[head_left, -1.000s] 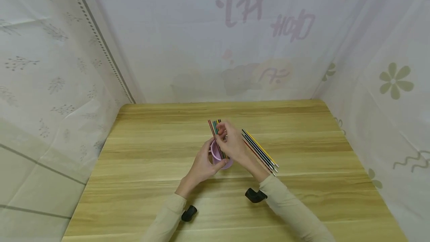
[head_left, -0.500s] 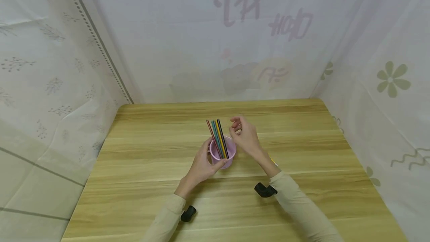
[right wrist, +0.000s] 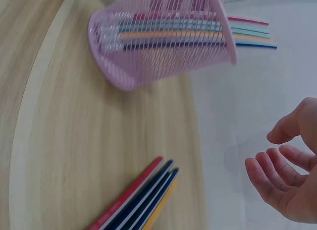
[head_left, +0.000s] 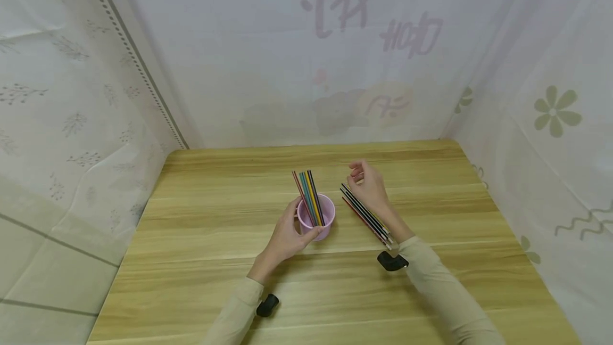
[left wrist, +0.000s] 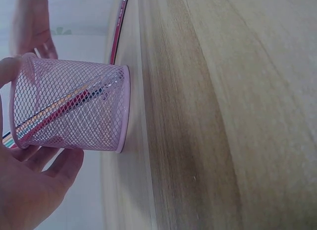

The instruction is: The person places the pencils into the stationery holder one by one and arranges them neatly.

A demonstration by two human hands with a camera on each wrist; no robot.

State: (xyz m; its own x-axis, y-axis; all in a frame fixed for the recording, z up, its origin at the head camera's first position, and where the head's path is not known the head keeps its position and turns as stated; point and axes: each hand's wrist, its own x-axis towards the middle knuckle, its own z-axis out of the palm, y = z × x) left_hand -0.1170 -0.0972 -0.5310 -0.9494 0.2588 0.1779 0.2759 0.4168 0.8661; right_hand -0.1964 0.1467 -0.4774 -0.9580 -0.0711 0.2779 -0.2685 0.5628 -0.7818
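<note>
I judge the step in hand to be loading pencils into a cup, with one batch in and another waiting. My left hand [head_left: 282,237] grips the pink mesh cup [head_left: 328,208] from its left side, thumb over the near rim and fingers curled round the wall. The cup is near the middle of the tabletop [head_left: 215,190]; I cannot tell whether its base sits flat. Inside it, the standing pencils [head_left: 308,196], red, teal, yellow and dark, lean toward the far left with their upper ends above the rim. To the right of the cup and apart from it, the loose pencils [head_left: 364,216], red, dark and yellow, lie side by side, slanting from far left to near right. My right hand [head_left: 370,189] hangs over the far end of that bundle, fingers loosely bent and thumb clear of them, pinching nothing; the right wrist view shows a gap between hand and pencils. The next move, as I read it, calls for lowering that hand, pinching some of the loose ones and carrying them left over the rim, while the left hand holds the cup against a knock.
</note>
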